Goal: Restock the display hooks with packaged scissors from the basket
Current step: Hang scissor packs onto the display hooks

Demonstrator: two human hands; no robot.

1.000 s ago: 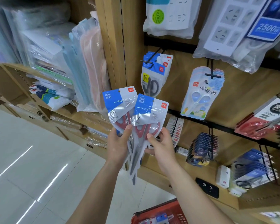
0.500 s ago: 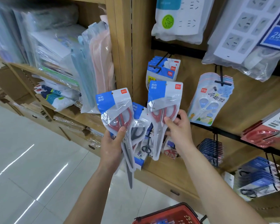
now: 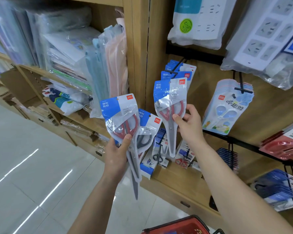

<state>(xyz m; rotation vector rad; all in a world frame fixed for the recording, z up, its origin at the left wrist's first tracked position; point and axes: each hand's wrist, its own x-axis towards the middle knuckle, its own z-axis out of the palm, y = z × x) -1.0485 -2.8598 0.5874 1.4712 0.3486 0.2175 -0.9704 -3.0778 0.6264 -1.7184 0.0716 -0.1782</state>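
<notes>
Fingers (image 3: 190, 109) of the right hand (image 3: 191, 125) pinch one scissors packet (image 3: 169, 102) just below the part-filled display hook (image 3: 175, 68), not yet hung. The left hand (image 3: 117, 151) grips at least two spare packets (image 3: 120, 114), and the red basket (image 3: 179, 225) waits below, so most restocking likely remains.

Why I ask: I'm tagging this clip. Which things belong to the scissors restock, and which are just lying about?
Job: right hand gripping a scissors pack; left hand gripping spare packs; display hook with matching packs; red basket.
Lying about: power strips; children's scissors packs; plastic folders.
</notes>
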